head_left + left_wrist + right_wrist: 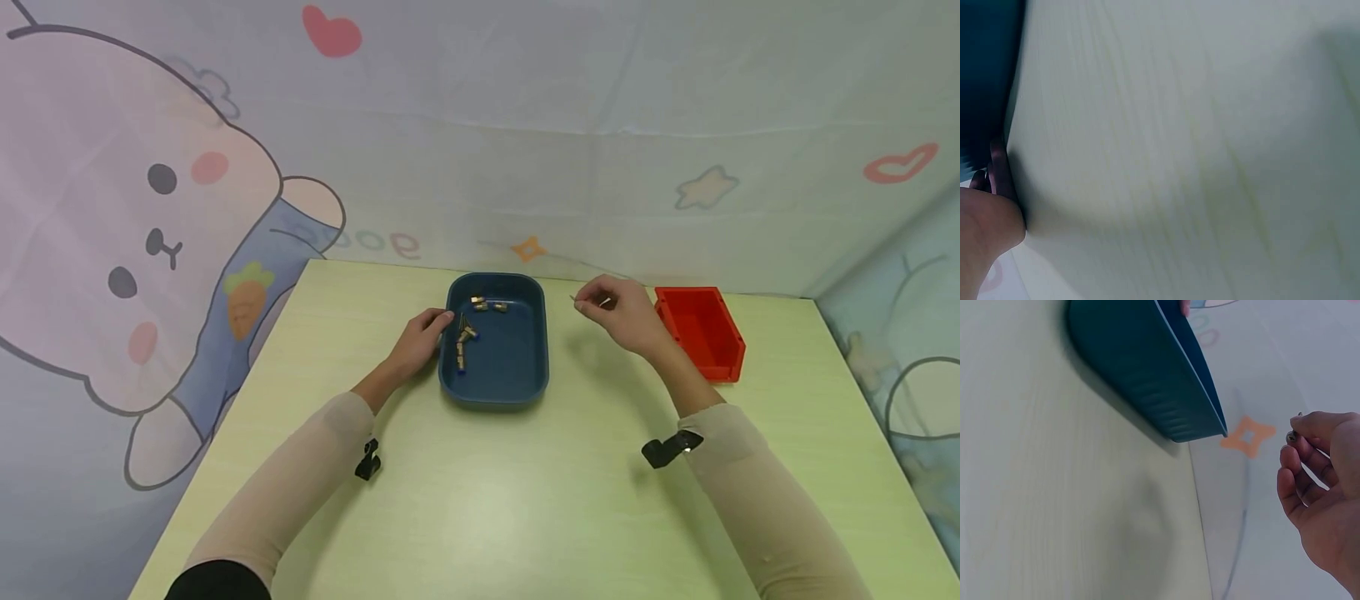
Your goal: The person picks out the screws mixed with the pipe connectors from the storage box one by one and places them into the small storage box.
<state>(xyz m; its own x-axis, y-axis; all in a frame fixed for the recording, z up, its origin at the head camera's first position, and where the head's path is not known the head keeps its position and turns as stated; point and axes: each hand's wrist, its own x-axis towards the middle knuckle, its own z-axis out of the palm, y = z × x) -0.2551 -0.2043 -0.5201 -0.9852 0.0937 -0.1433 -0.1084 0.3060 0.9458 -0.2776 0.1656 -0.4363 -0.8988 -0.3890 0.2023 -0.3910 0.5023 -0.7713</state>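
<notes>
The left hand grips the left wall of a dark blue tray, fingers along its outer side. A fingertip shows inside the rim in the right wrist view. Several small brass fittings, some with a blue end, lie on the left and toward the back of the tray. To the right of the tray, the right hand is raised and pinches a small, thin metal piece between thumb and index finger. Most of that piece is hidden by the fingertips, so I cannot tell its kind.
Behind the right wrist, an open red bin stands on the pale wooden table. A printed cloth hangs along the table's back edge. Each sleeve carries a small black wrist mount.
</notes>
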